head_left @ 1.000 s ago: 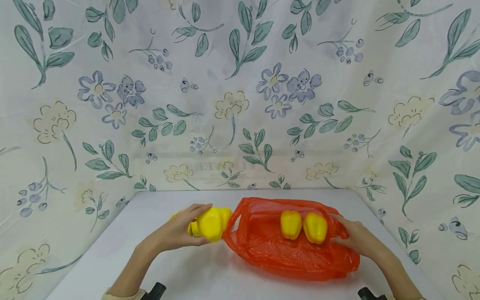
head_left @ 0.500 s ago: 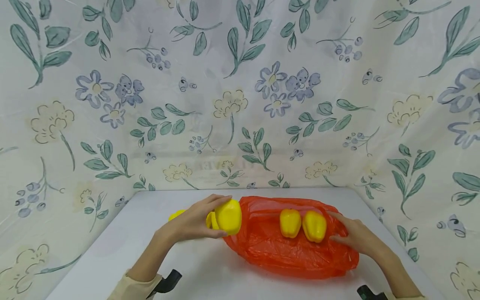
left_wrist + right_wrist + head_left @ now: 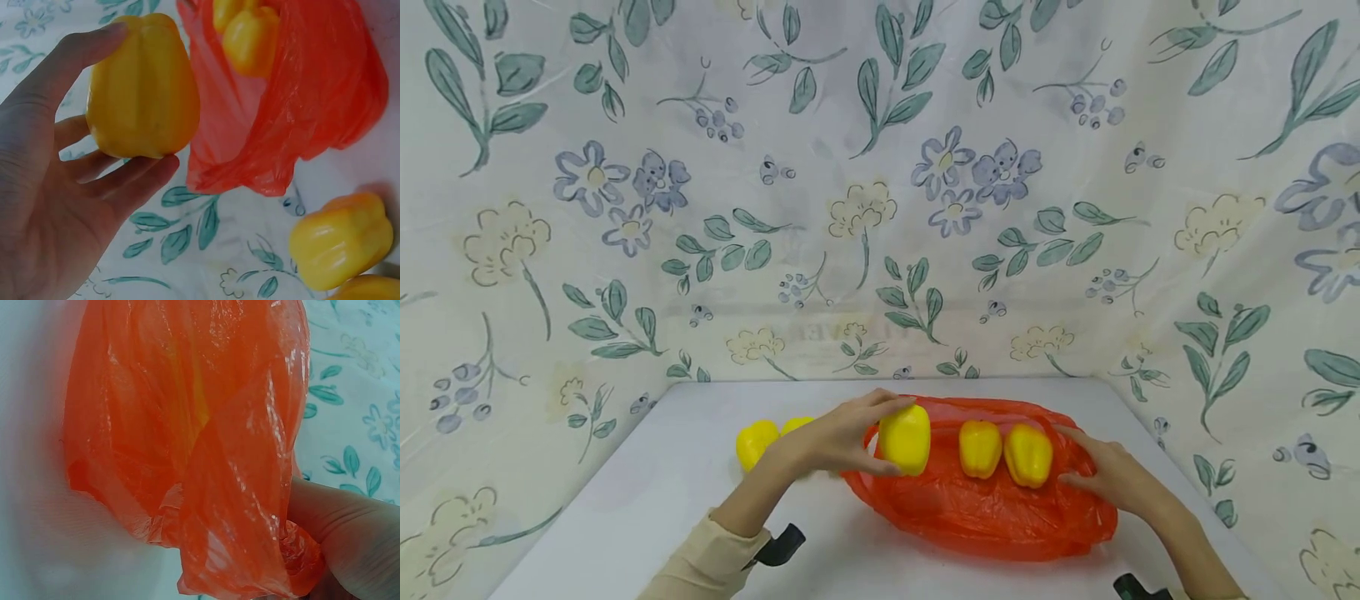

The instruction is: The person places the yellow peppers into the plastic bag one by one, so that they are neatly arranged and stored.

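The left hand [image 3: 838, 437] grips a yellow bell pepper [image 3: 905, 439], thumb on one side and fingers curled round the other, and holds it at the open left mouth of the orange plastic bag [image 3: 985, 517]; the left wrist view shows the same pepper [image 3: 142, 87] just beside the bag's rim [image 3: 212, 125], not yet inside. The bag lies on the white table [image 3: 647, 500], towards its right edge and a little nearer the back wall than the front edge. Two more yellow peppers [image 3: 1004, 451] sit side by side within the bag, touching or nearly so. The right hand [image 3: 1112, 479] grips the bag's right end, and the right wrist view shows fingers [image 3: 350, 531] closed round a bunched twist of the orange plastic [image 3: 206, 456]. Two loose peppers [image 3: 765, 439] rest on the table left of the bag, behind the left forearm. Floral cloth [image 3: 865, 192] hangs behind and at both sides.
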The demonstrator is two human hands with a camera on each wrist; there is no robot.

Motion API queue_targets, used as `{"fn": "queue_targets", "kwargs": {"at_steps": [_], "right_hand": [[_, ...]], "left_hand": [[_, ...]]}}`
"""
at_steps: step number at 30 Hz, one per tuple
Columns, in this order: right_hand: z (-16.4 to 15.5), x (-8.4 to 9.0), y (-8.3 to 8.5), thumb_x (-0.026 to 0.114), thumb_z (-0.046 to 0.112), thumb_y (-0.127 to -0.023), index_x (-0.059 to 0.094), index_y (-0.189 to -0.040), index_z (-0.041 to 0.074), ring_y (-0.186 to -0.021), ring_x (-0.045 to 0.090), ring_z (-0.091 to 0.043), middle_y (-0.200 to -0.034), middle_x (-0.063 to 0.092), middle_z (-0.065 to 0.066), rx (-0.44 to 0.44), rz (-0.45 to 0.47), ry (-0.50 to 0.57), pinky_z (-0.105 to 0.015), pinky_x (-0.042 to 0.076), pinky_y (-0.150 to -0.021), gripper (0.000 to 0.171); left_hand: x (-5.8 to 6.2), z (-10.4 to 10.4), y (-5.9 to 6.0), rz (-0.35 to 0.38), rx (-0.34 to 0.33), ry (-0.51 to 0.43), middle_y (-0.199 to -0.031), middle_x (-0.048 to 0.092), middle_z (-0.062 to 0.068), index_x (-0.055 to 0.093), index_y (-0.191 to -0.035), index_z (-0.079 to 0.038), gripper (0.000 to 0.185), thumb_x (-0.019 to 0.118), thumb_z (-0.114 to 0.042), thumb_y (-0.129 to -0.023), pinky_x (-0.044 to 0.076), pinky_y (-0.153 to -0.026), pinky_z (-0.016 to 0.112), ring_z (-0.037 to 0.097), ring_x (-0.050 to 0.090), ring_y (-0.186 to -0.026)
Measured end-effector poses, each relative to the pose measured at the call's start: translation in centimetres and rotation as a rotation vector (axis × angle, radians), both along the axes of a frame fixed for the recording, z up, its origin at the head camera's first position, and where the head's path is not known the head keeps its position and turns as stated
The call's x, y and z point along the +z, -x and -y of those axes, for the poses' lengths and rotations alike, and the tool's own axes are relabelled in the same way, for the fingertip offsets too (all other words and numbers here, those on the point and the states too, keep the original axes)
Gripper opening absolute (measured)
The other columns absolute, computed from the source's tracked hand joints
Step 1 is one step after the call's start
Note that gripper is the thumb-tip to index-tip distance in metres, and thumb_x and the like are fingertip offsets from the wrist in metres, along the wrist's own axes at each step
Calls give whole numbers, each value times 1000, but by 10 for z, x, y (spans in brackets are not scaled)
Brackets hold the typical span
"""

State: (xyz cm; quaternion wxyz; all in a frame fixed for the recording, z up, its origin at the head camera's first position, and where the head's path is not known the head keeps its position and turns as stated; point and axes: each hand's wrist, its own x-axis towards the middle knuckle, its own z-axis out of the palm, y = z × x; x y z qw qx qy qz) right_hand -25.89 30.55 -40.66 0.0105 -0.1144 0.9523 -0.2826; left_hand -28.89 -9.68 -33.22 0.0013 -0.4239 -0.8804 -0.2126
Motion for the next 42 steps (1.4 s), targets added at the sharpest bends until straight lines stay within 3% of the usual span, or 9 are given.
{"fn": "queue_targets", "kwargs": {"at_steps": [7, 13, 29, 42], "right_hand": [[0, -1, 0, 71, 33, -75, 35, -137, 15, -88, 58, -17, -117, 58, -14, 3, -20, -11, -29, 56, -69, 74], [-1, -1, 1, 71, 35, -76, 37, -136, 15, -87, 58, -16, -113, 60, -12, 21, -67, -42, -31, 56, -71, 72], [-1, -2, 1, 71, 34, -75, 35, -138, 15, -90, 58, -17, -117, 59, -13, 3, -33, -22, -30, 56, -70, 74], [1, -1, 0, 71, 33, -75, 37, -137, 16, -91, 58, -17, -117, 59, -11, 1, -29, -16, -29, 56, -69, 73]], "left_hand": [[-11, -17, 7, 46, -2, 74, -130, 40, -13, 30, -137, -41, 79, 70, -54, -70, 49, -85, 23, 8, 44, -111], [-20, -26, 15, 21, 7, 128, -128, 40, -13, 30, -137, -40, 80, 69, -56, -69, 47, -88, 26, 8, 44, -108], [-42, -47, 49, 72, 27, 158, -128, 40, -10, 34, -134, -37, 78, 72, -53, -67, 47, -91, 31, 10, 41, -113], [-63, -68, 60, 125, 44, 209, -134, 36, -5, 32, -135, -30, 79, 74, -45, -70, 46, -95, 32, 13, 39, -119]]}}
